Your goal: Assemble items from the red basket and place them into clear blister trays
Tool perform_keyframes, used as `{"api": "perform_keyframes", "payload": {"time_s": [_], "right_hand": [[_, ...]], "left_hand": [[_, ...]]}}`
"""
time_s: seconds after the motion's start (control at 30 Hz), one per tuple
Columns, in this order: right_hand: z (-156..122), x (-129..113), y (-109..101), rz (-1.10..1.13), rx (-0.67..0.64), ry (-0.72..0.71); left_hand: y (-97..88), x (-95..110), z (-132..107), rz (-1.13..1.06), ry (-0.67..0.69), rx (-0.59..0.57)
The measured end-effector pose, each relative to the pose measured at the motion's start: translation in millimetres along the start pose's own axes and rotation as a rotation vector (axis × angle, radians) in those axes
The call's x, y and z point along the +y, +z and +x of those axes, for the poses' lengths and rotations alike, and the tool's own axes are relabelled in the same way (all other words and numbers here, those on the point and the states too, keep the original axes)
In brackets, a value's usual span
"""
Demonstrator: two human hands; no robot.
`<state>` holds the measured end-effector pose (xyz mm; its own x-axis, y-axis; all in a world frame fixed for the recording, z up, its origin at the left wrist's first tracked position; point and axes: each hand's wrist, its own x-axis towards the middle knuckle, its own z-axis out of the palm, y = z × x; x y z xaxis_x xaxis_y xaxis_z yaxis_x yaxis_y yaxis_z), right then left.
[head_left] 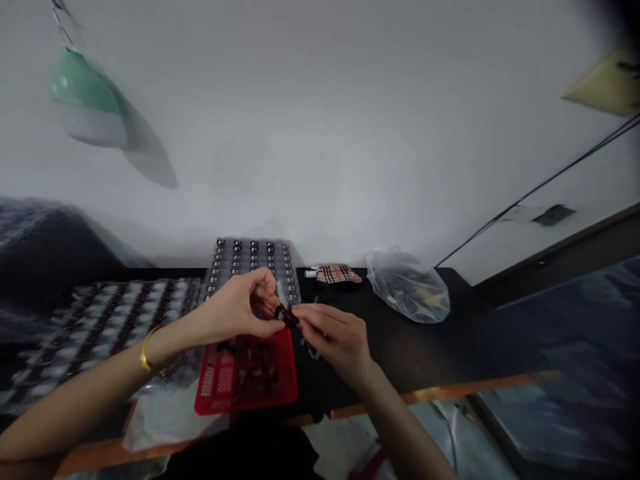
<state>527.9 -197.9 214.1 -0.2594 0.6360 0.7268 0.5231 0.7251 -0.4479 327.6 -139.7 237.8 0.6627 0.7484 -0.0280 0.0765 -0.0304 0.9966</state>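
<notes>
Between my two hands, above the far right corner of a red plastic basket (296, 373), is a small dark part (286, 316) whose kind I cannot make out. My left hand (245, 303) pinches it from the left, thumb below and fingers curled above. From the right, the fingertips of my right hand (335, 333) are closed on the same part. Several small dark pieces (257, 370) lie inside the basket. Behind my left hand stands a clear tray (227, 267) with rows of small dark parts in it.
More clear trays (120, 313) with dark parts spread over the left of the black table (400, 353). At the back lie a checked pouch (337, 273) and a clear plastic bag (410, 287). A green and white lamp (87, 100) hangs on the wall.
</notes>
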Motion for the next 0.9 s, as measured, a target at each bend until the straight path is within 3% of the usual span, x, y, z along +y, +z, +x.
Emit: {"api": "perform_keyframes", "payload": {"time_s": [0.27,0.53,0.73,0.9], "right_hand": [[-4.4,1.7,-2.8,0.018,-0.063,-0.052],[-10.5,8.9,8.8,-0.024,-0.126,-0.095],[-8.6,12.6,25.9,0.008,-0.149,-0.128],[-3.8,16.4,45.7,-0.019,-0.190,-0.143]], "left_hand": [[5.8,-5.2,-4.6,-0.040,0.053,0.040],[4.3,-21.7,-7.1,-0.179,-0.028,0.085],[1.4,-43.2,-17.2,-0.298,-0.060,0.202],[-1.5,-57.3,-29.9,-0.425,-0.072,0.397]]}}
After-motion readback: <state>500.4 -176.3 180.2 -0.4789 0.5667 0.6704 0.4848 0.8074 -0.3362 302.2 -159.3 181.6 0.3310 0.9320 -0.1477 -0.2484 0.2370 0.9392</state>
